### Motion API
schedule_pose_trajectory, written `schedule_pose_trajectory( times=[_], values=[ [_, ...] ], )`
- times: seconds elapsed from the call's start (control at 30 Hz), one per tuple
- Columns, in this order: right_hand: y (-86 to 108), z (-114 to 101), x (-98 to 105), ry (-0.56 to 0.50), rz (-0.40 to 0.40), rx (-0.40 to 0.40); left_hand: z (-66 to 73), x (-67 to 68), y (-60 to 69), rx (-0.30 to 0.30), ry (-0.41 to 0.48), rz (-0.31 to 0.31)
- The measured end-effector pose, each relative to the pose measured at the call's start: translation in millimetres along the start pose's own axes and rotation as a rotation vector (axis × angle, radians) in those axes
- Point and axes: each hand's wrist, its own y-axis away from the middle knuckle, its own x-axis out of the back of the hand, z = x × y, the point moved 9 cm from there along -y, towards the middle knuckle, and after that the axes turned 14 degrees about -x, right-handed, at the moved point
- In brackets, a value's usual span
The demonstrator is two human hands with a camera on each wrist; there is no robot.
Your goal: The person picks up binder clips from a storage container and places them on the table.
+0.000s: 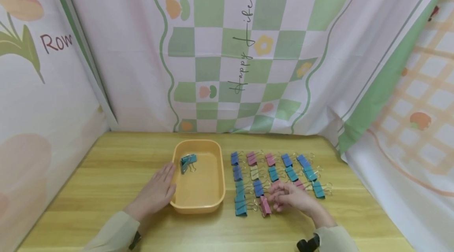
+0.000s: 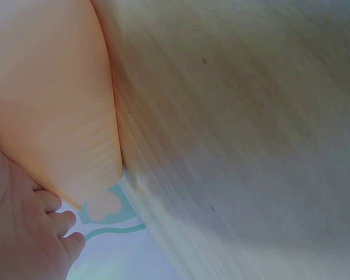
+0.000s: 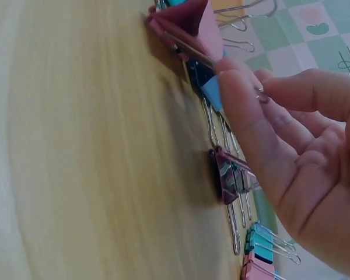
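Observation:
My right hand (image 1: 289, 197) pinches the wire handle of a pink binder clip (image 1: 264, 206) at the near end of the second column. In the right wrist view, that handle runs from the pink clip (image 3: 209, 32) to between thumb and fingertips of the right hand (image 3: 303, 140). My left hand (image 1: 156, 191) lies along the left side of a yellow-orange tray (image 1: 198, 208), fingers fairly straight and touching it. The left wrist view shows the tray's outer wall (image 2: 58, 87) beside the left hand (image 2: 23, 227). Inside the tray, teal binder clips (image 1: 188, 160) lie near its far left corner.
Several binder clips stand in rough columns right of the tray, among them a teal clip (image 1: 240, 207), a yellow clip (image 1: 254, 172) and a blue clip (image 1: 303, 160). Some are partly hidden behind the right hand. A patterned curtain (image 1: 241, 59) hangs behind the wooden table (image 1: 106, 189).

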Motion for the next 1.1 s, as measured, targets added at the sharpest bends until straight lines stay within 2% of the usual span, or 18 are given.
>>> schedule_pose_trajectory(
  times=[0.1,0.33,0.67,0.9,1.1],
  values=[
    [0.6,3.4,0.4,0.029,0.014,-0.023,0.7,0.9,0.1,0.019,0.000,-0.013],
    [0.5,7.9,2.0,0.089,0.044,-0.058,1.0,1.4,-0.3,0.020,0.006,-0.023],
    [3.1,8.9,4.7,0.101,0.035,-0.066,0.1,0.6,0.0,0.015,-0.010,-0.009],
    [6.4,-9.5,13.3,0.127,0.052,-0.056,-1.1,-1.2,-0.1,0.015,-0.009,-0.022],
    [10.0,-41.1,19.1,0.179,0.092,-0.009,-2.1,-2.5,-0.7,0.020,-0.019,-0.039]
  ],
)
